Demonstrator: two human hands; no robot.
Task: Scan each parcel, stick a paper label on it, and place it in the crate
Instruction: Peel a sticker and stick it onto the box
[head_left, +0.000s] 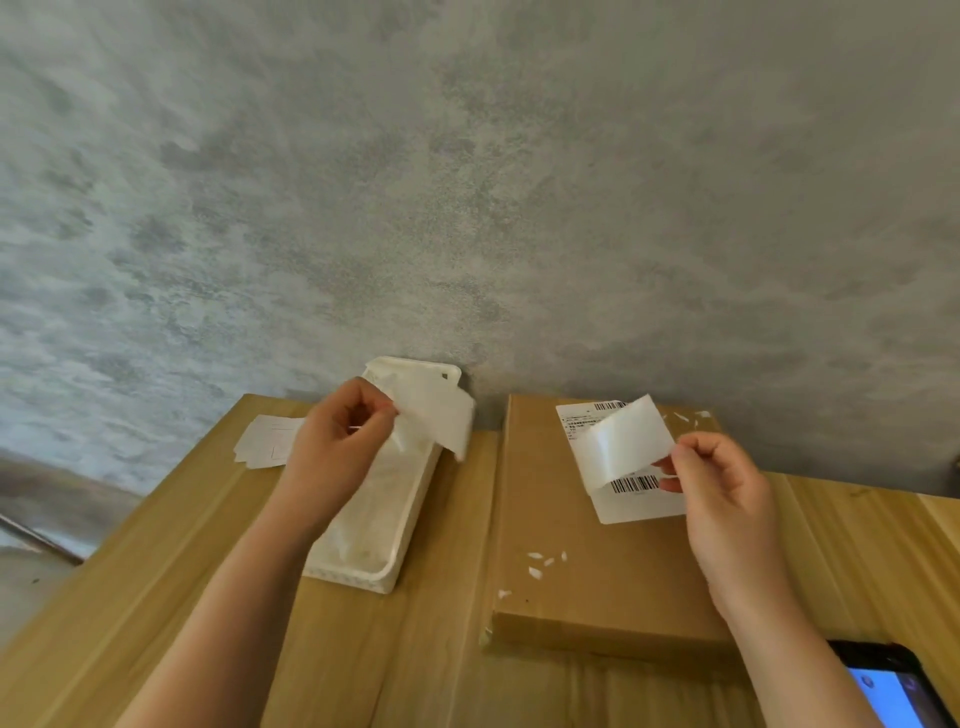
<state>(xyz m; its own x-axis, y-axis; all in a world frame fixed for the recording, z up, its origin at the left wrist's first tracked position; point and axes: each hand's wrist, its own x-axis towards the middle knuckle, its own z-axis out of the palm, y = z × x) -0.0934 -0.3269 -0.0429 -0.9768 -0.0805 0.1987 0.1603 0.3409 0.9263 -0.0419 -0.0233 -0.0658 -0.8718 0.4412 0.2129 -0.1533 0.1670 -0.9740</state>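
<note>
A flat brown cardboard parcel (587, 561) lies on the wooden table (208, 545), right of centre. A white shipping label with barcodes (641, 501) is stuck near its far end. My right hand (722, 499) pinches a blank white paper label (626, 441) by its right edge, held above the printed label. My left hand (337, 441) pinches a white sheet, likely the backing paper (441, 415), over a long white plastic tray (384, 519). The crate is out of view.
A few loose white papers (265, 441) lie at the table's far left. Small white paper scraps (545, 564) dot the parcel. A handheld device with a lit blue screen (888, 686) sits at the bottom right. A grey wall stands behind the table.
</note>
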